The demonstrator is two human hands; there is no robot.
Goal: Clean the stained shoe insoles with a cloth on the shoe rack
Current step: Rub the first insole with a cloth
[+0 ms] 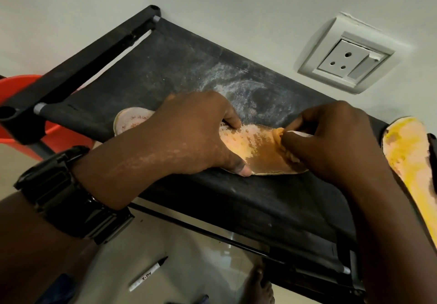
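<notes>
On top of the shoe rack, mid-shelf: one stained insole, lying flat on the dusty black fabric, heel end toward the rack's left frame bar, toe end toward its right. Surface patchy, orange-brown over pale.

Left hand: laid across the insole's middle, fingers curled on its far edge, thumb on its near edge, holding it against the shelf. Black wristwatch on the wrist.

Right hand: over the toe end, fingertips bunched and pinching a small cloth, itself stained orange, pressed to the insole.

At the rack's right end: second insole, yellow-stained, lying lengthwise, well apart from the first.

Behind the rack, on the wall above its right half: white wall socket.

Beyond the rack's left frame bar: red bucket, partly hidden.

Below the rack's near edge, on the floor: marker pen, white with black cap; bare foot to its right.
</notes>
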